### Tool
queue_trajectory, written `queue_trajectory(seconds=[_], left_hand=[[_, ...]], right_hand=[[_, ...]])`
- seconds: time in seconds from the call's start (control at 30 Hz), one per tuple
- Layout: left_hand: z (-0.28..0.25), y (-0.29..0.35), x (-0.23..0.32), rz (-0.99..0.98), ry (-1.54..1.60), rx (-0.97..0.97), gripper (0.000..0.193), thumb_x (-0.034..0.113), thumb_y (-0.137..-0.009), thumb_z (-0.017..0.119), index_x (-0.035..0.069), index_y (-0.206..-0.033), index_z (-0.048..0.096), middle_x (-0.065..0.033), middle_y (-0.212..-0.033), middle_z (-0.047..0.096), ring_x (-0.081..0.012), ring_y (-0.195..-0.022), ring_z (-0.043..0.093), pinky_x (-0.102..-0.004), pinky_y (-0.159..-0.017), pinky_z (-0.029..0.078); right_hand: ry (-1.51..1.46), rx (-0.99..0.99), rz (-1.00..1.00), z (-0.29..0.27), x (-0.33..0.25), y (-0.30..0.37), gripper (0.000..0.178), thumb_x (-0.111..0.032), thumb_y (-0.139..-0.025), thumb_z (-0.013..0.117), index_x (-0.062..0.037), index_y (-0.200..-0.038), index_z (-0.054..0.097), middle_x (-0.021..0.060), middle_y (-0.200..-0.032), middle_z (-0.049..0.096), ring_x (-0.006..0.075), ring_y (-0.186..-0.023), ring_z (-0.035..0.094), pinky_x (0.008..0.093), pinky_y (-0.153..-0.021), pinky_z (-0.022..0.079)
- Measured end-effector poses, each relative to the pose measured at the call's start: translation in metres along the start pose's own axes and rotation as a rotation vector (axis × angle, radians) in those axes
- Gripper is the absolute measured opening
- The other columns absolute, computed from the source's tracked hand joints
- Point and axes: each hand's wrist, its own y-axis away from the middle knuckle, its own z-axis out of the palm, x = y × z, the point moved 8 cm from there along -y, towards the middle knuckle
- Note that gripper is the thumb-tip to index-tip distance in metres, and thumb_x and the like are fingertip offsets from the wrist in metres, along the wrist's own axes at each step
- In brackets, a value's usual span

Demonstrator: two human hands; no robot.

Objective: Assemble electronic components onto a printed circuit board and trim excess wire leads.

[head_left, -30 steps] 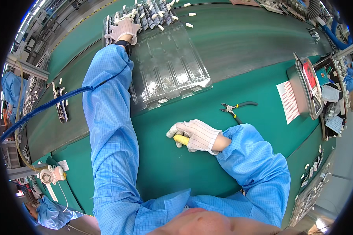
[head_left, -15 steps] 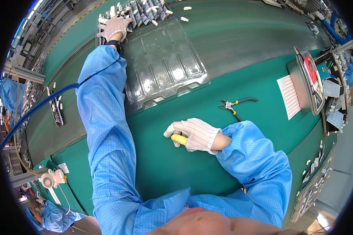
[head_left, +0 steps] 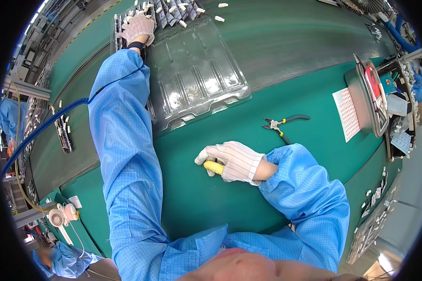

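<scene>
My left hand [head_left: 138,29], in a striped white glove, reaches to the far left part of a clear plastic tray [head_left: 199,70]. Its fingers bend down among narrow circuit boards [head_left: 171,13] with white connectors; the fingertips and whatever they grip are hidden. Near the middle of the green mat [head_left: 183,201] rests my right hand [head_left: 234,161], also gloved, with a yellow cover on one digit. Its fingers are loosely curled and nothing shows in them. Beyond it lie diagonal cutters [head_left: 276,125] with black and yellow handles, jaws apart, not touched.
At the right stand a metal bin [head_left: 368,103] and a sheet of red-marked labels [head_left: 346,112]. A blue coiled cord [head_left: 47,124] runs from my left sleeve to the left. Boards [head_left: 63,133] lie on the dark belt, and a small fan [head_left: 57,217] sits lower left.
My left hand has shifted slightly, and its fingers look more drawn in among the boards. The tray's far end with the boards sits a little higher in view. My right hand stays put.
</scene>
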Motion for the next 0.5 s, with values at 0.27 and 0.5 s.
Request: queue_trajectory(seconds=[0.27,0.5], left_hand=[[0.008,0.004,0.005,0.078,0.023,0.195,0.022,0.023,-0.083,0.048,0.007,-0.094,0.058,-0.0160,-0.083,0.061,-0.0340,-0.085,0.059,-0.0487,-0.071,0.048],[-0.003,-0.002,-0.019,-0.004,0.013,0.258,0.015,0.020,-0.084,0.048,0.007,-0.087,0.055,-0.0135,-0.079,0.059,-0.0310,-0.076,0.059,-0.0437,-0.061,0.049]], right_hand=[[-0.043,-0.002,0.035,-0.003,0.002,0.001,0.026,-0.005,-0.075,0.057,-0.0094,-0.101,0.054,0.0058,-0.073,0.061,0.0291,-0.071,0.059,0.0385,-0.066,0.045],[-0.033,0.016,-0.014,0.000,-0.003,-0.001,0.026,-0.004,-0.075,0.056,-0.0094,-0.100,0.054,0.0051,-0.072,0.062,0.0283,-0.070,0.059,0.0385,-0.065,0.045]])
